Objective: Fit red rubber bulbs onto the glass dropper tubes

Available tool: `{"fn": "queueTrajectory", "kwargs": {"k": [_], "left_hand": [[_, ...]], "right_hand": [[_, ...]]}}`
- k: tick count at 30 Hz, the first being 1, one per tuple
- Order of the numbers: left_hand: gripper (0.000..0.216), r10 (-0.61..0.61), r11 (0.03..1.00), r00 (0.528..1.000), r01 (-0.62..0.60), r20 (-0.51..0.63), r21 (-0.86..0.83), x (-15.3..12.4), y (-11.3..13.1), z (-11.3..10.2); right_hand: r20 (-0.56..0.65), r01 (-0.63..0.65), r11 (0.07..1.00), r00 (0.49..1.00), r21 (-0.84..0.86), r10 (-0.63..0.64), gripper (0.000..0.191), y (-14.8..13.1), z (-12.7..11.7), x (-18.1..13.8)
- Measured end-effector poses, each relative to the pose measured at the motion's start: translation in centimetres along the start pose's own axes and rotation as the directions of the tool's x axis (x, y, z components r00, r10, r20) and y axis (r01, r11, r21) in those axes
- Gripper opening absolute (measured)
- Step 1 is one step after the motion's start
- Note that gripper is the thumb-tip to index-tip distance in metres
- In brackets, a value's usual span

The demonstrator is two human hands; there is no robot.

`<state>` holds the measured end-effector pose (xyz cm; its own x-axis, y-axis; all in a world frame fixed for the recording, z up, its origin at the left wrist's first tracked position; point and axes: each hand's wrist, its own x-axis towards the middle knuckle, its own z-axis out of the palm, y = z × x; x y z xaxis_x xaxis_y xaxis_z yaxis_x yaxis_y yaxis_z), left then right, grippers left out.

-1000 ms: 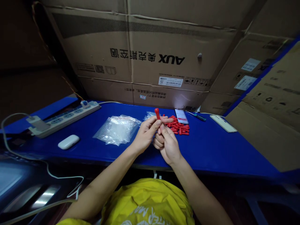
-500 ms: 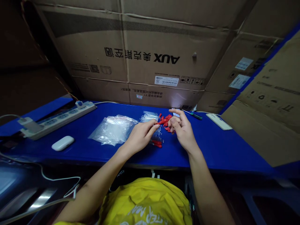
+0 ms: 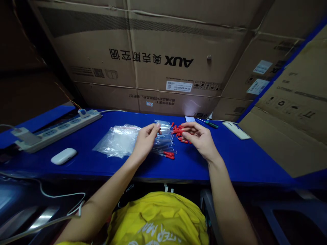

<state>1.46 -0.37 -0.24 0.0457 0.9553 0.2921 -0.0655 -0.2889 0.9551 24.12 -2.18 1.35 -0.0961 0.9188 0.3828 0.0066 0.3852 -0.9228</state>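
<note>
A glass dropper with a red rubber bulb (image 3: 178, 131) stretches level between my two hands. My left hand (image 3: 146, 139) pinches its glass tube near the left end. On the bulb end, my right hand (image 3: 201, 139) has its thumb and fingers closed. Beneath and between the hands lies a row of clear glass tubes (image 3: 163, 140). Several loose red rubber bulbs (image 3: 183, 140) are scattered by my right fingertips, partly covered by them. Nearer to me, droppers with red bulbs fitted (image 3: 169, 155) rest at the front of the row.
Clear plastic bags (image 3: 119, 141) lie left of my left hand. Farther left are a white earbud case (image 3: 63, 156) and a power strip (image 3: 60, 131). A green-handled screwdriver (image 3: 211, 124) and a white phone (image 3: 236, 130) lie at right. Cardboard (image 3: 150, 41) walls the blue table (image 3: 242, 160).
My left hand has shifted left, from beside the red bulb onto the glass tube. My right fingers have closed around the bulb end. The view has shifted slightly.
</note>
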Motion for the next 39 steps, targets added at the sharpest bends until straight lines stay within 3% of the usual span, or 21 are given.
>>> {"fn": "queueTrajectory", "kwargs": {"k": [2, 5, 7, 10, 16, 21, 39], "left_hand": [[0.042, -0.077, 0.970, 0.997, 0.069, -0.024, -0.231, 0.2, 0.1, 0.4], [0.034, -0.084, 0.872, 0.987, 0.007, -0.135, -0.490, 0.4, 0.9, 1.1], [0.042, -0.160, 0.732, 0.980, 0.037, -0.120, -0.680, 0.4, 1.6, 1.3], [0.061, -0.198, 0.582, 0.976, 0.047, -0.085, -0.812, 0.3, 2.3, 0.8], [0.057, -0.247, 0.482, 0.964, 0.038, -0.095, -0.875, 0.1, 2.7, -0.5], [0.055, -0.308, 0.466, 0.947, 0.072, -0.085, -0.882, 0.3, 3.2, -0.3], [0.049, -0.311, 0.323, 0.947, 0.030, -0.076, -0.946, 0.3, 3.1, 0.1]], "right_hand": [[0.026, 0.009, 1.000, 1.000, -0.001, -0.009, 0.031, 0.3, 0.5, 0.0], [0.079, 0.051, 0.997, 0.996, -0.056, -0.047, 0.022, 0.9, 2.0, -0.1], [0.117, 0.087, 0.989, 0.991, -0.120, -0.073, 0.018, 1.3, 3.1, -0.3], [0.159, 0.112, 0.976, 0.984, -0.189, -0.083, 0.015, 1.8, 4.5, -0.6], [0.222, 0.057, 0.994, 0.974, -0.095, -0.035, 0.017, 2.3, 5.9, -1.0], [0.221, 0.037, 0.999, 0.975, -0.031, -0.030, 0.021, 2.4, 6.2, -1.1], [0.093, 0.194, 0.977, 0.978, -0.091, -0.186, 0.020, 3.0, 7.3, -1.6]]}}
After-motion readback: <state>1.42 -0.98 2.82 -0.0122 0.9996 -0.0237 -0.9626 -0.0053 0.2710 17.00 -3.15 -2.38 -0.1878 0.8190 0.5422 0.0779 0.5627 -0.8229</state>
